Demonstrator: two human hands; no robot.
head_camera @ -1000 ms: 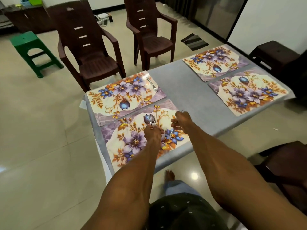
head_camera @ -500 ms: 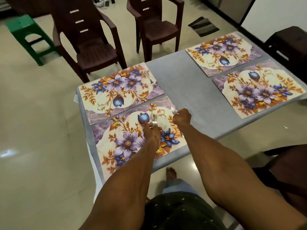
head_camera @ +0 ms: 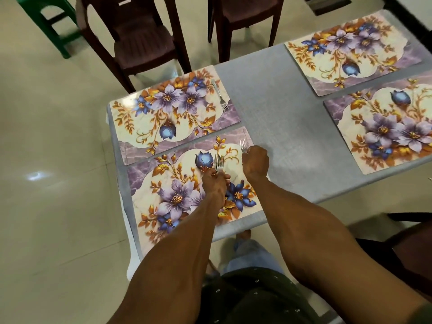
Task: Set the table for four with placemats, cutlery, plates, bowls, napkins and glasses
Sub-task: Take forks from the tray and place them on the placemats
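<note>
Head view: step in hand looks like laying a fork on the near-left floral placemat (head_camera: 187, 197), at its right edge. The right hand (head_camera: 255, 163) is curled round a single silver metal fork (head_camera: 243, 145), tines poking out past the knuckles toward the table's far edge, over the mat's far-right corner. The left hand (head_camera: 214, 184) grips a bundle of spare silver forks (head_camera: 218, 163) upright-ish over the mat's middle, tines up. To do it well: lower the single fork flat, handle toward the near table edge, parallel to the mat's right edge and fully on the mat, not half on the grey table (head_camera: 275, 108); mirror the fork already lying (head_camera: 220, 94) along the right edge of the far-left floral placemat (head_camera: 163, 108). Keep the bundle tight so nothing slips. Two right-side floral placemats (head_camera: 350, 47) bear no cutlery yet.
</note>
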